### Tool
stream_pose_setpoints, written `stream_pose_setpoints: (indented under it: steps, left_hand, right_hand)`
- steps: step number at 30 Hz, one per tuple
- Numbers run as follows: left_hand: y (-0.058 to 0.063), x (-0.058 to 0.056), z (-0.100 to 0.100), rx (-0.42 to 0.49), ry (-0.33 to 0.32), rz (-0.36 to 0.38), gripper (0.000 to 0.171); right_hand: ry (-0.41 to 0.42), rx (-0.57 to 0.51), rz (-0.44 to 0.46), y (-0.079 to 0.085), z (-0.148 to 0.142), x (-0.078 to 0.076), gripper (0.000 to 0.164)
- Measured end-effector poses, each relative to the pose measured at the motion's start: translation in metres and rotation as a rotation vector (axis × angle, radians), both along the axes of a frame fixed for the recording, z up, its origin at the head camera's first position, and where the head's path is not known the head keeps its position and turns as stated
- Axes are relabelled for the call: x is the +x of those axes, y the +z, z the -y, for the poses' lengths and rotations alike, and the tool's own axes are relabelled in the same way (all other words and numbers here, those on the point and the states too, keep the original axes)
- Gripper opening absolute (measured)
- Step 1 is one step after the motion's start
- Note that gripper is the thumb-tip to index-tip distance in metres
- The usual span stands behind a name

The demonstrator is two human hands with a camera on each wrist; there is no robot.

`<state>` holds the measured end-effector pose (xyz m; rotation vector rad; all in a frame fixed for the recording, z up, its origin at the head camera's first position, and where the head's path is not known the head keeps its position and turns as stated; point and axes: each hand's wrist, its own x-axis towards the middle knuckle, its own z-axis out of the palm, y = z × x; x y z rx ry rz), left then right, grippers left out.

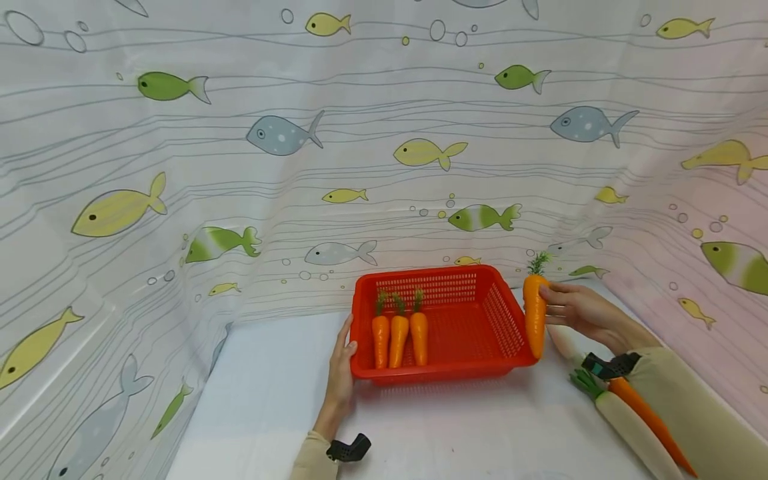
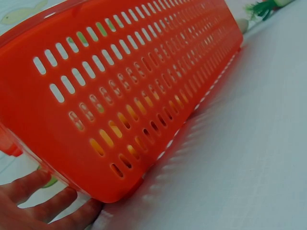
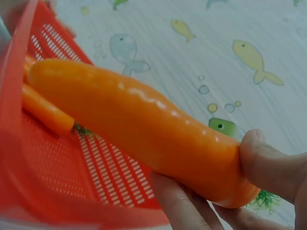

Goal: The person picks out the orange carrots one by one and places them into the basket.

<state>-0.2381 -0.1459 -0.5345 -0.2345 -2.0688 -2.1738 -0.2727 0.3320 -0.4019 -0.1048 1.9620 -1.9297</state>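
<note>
A red plastic basket (image 1: 432, 371) with slotted walls stands on the white table. Three orange carrots (image 1: 419, 339) with green tops lie side by side in its left half. My left hand (image 1: 342, 363) rests along the basket's left side, its fingers lying against the outer wall and the thumb at the front corner. Past the right rim, my right hand (image 1: 585, 313) pinches another carrot (image 1: 535, 320) near its leafy end, between thumb and fingers. That carrot hangs upright, tip down. In the right wrist view, the held carrot (image 3: 139, 124) crosses in front of the basket.
Under and beside the right forearm lie a white radish (image 1: 636, 430) with a green top and a long orange carrot (image 1: 654, 423). Another pale radish (image 1: 564, 343) lies partly hidden behind the right hand. A fish-patterned curtain (image 1: 384, 180) encloses the table's back and sides.
</note>
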Motion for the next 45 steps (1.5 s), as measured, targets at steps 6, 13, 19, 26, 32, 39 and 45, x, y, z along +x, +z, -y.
stream_pose_setpoints:
  steps: [6, 13, 19, 26, 32, 39, 45]
  left_hand:
    - [0.001, 0.0, 0.0, -0.007, -0.005, -0.008, 0.058]
    - [0.0, 0.0, 0.001, -0.007, -0.001, -0.001, 0.058]
    - [-0.001, 0.001, 0.001, -0.009, 0.0, 0.009, 0.058]
    - [-0.001, 0.001, 0.002, 0.0, -0.007, 0.017, 0.058]
    - [-0.001, 0.0, 0.002, 0.002, -0.013, 0.002, 0.058]
    - [0.0, 0.0, 0.002, -0.002, -0.011, 0.01, 0.058]
    - [0.0, -0.001, 0.002, -0.002, -0.007, 0.015, 0.058]
  right_hand:
    - [0.064, -0.097, 0.004, 0.008, 0.017, -0.014, 0.054]
    - [0.101, -0.139, 0.032, 0.011, 0.043, -0.03, 0.053]
    - [0.157, -0.161, 0.03, 0.001, 0.064, -0.041, 0.062]
    - [0.149, -0.121, 0.075, -0.009, 0.09, -0.05, 0.066]
    - [0.155, -0.148, 0.112, -0.012, 0.108, -0.058, 0.066]
    - [0.154, -0.134, 0.142, -0.02, 0.126, -0.068, 0.065]
    - [0.12, -0.139, 0.191, -0.028, 0.137, -0.077, 0.068]
